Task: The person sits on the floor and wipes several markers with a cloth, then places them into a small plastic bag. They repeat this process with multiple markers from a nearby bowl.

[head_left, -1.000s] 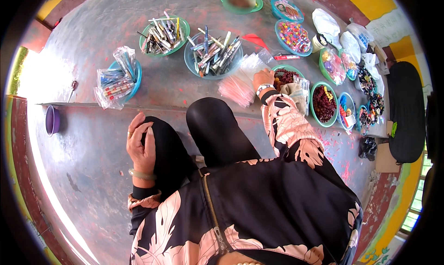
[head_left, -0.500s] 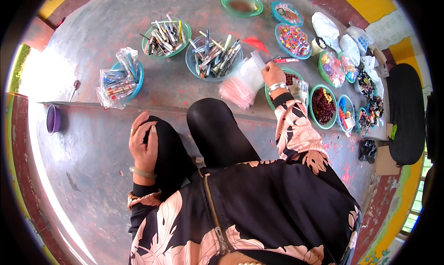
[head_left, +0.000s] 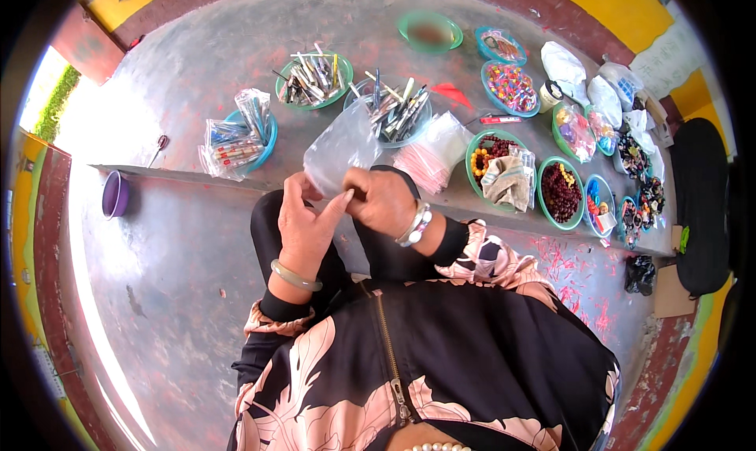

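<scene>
Both hands meet above the knees, holding a clear bag [head_left: 340, 148] upright between them: the left hand [head_left: 305, 224] has its fingers [head_left: 335, 207] pinched on the lower edge, the right hand [head_left: 383, 201] is clenched on the same edge. Beyond it on the floor sit a bowl of pens [head_left: 400, 108], a pile of bags [head_left: 437, 155] and a bead bowl [head_left: 492, 153]

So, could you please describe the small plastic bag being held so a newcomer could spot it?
Start at the blue bowl of pens on the grey floor. Just in front, both hands pinch a clear empty bag upright; the pink-tinted bag stack lies flat.
</scene>
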Tool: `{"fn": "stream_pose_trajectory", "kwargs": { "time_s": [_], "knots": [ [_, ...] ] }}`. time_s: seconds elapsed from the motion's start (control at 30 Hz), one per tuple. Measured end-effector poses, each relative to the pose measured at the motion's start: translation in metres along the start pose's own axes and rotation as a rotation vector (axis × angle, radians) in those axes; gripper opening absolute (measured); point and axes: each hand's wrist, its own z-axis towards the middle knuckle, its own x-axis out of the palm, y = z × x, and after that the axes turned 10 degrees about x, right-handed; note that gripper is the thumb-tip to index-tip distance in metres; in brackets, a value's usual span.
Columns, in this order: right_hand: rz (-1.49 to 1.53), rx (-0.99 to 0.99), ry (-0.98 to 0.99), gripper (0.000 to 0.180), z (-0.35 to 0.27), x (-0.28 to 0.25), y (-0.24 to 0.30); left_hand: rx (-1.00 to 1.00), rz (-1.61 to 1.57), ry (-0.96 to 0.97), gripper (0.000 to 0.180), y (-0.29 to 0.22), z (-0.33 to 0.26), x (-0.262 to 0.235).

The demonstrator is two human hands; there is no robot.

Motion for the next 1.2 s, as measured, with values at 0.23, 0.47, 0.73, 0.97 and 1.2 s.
{"fn": "stream_pose_trajectory", "kwargs": {
  "time_s": [0.23, 0.47, 0.73, 0.97, 1.2],
  "knots": [
    [0.058, 0.08, 0.14, 0.025, -0.02, 0.026, -0.007, -0.16, -0.139, 0.088, 0.011, 0.013, -0.026, -0.018],
    [-0.112, 0.196, 0.052, 0.023, -0.037, 0.023, -0.007, -0.159, 0.168, 0.047, 0.014, 0.015, -0.042, -0.031],
    [-0.375, 0.181, 0.214, 0.029, -0.049, 0.019, -0.01, -0.074, 0.514, 0.262, 0.011, -0.009, -0.045, -0.037],
    [-0.251, 0.222, 0.226, 0.039, -0.046, 0.022, -0.019, 0.04, 0.485, 0.21, 0.02, 0.003, -0.033, -0.023],
    [-0.026, 0.28, 0.049, 0.04, -0.037, 0.024, -0.03, -0.003, 0.548, 0.228, 0.021, -0.007, -0.007, -0.013]
  ]
}}
